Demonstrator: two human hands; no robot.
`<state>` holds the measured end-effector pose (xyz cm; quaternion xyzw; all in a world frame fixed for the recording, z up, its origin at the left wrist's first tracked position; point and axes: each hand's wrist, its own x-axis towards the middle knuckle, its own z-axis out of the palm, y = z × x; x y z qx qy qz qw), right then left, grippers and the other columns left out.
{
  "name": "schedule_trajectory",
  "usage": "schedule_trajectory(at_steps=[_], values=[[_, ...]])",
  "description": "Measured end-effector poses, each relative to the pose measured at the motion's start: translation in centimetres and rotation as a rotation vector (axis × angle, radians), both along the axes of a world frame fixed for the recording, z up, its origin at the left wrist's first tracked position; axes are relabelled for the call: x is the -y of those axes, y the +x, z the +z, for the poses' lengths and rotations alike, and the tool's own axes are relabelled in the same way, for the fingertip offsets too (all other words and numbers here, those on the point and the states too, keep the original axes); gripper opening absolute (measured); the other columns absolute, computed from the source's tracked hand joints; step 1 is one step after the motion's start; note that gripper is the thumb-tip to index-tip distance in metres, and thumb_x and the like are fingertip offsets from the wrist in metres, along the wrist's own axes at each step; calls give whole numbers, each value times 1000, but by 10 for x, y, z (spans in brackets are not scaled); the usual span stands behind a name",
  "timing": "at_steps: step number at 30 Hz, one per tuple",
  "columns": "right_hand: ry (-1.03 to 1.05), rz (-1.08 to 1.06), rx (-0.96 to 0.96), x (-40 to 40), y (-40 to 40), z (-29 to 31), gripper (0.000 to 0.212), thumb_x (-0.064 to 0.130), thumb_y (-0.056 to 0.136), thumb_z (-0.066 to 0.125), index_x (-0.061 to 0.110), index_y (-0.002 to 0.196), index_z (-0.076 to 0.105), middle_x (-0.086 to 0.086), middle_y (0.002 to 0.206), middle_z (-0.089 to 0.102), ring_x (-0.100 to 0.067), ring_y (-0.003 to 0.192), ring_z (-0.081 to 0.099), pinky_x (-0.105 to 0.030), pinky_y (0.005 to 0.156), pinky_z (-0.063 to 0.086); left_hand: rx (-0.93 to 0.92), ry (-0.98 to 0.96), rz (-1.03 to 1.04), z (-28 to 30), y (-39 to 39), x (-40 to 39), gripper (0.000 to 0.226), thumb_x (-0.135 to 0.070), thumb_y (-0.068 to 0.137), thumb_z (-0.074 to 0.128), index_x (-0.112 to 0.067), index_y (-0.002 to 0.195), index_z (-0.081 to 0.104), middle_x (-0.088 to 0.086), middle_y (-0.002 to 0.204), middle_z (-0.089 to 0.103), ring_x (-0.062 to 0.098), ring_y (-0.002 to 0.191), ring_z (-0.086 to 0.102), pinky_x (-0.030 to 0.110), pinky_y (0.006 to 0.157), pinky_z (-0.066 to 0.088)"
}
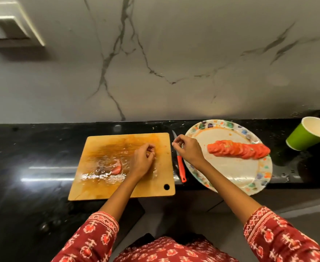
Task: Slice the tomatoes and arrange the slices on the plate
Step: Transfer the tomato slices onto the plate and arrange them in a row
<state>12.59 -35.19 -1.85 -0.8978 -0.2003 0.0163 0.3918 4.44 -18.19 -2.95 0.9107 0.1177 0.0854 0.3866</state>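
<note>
Resting on the wet cutting board is one last tomato piece, while a row of slices overlaps across the plate. The left hand hovers over the board with fingers curled; whether it pinches anything cannot be told. The right hand, loosely curled, holds nothing above the knife. That piece is likely soft, slick and light, best lifted by its skin edge.

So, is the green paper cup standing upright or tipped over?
Tipped. The green paper cup leans on the counter with its open mouth facing the camera; its white inside looks empty.
</note>
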Motion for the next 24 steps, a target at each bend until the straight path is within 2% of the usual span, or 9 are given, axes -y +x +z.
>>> schedule_trajectory(at_steps=[3,7,12,14,16,19,21,24], values=[[-23,56,-10,-29,-15,-4,13,19,84,64,9,93,66,-4,80,68,-13,72,58,-27,65,44,2,26,78,1,-20,-34,22,-7,87,59,-11,109,61,2,100,64,12,85,58,26,75,50],[-47,123,-5,-61,-34,-9,15,17,85,63,6,96,65,-6,84,68,-15,75,60,-26,65,43,-78,15,162,3,-42,-82,24,1,85,59,-10,107,62,4,100,64,14,86,58,22,75,47],[-94,164,-4,-87,-48,-7,17,12,85,62,7,101,64,-7,89,68,-17,79,62,-27,65,45,-228,11,163,1,-61,-117,22,-4,83,64,-14,103,63,1,102,66,17,90,60,31,78,50],[-179,240,-16,-98,-53,-6,23,14,85,64,10,107,61,-6,97,66,-18,87,61,-26,71,48,-273,-8,116,-1,-67,-120,26,-10,80,69,-16,105,62,-1,101,65,15,88,59,27,75,47],[-323,334,-16,-109,-56,-6,33,18,85,65,13,116,57,-5,112,63,-18,101,56,-27,83,48,-294,-22,84,-2,-70,-120,32,-16,77,73,-18,107,61,-6,97,61,11,83,54,25,72,45],[-493,411,0,-121,-57,-2,45,24,84,67,16,125,51,-3,126,55,-20,119,44,-33,99,41,-307,-10,68,0,-70,-118,35,-18,75,75,-20,107,60,-9,95,57,10,84,53,26,73,45],[-553,424,-10,-127,-57,3,48,23,82,69,16,127,51,-3,124,55,-21,119,45,-33,98,39,-309,1,50,1,-71,-118,33,-16,74,76,-21,103,60,-11,90,56,9,83,53,26,72,44],[-543,448,-125,-130,-58,7,44,12,82,68,12,124,55,-4,109,63,-19,104,57,-31,91,47,-312,-19,28,2,-71,-118,32,-13,74,76,-21,101,60,-11,82,56,7,75,51,24,67,43]])
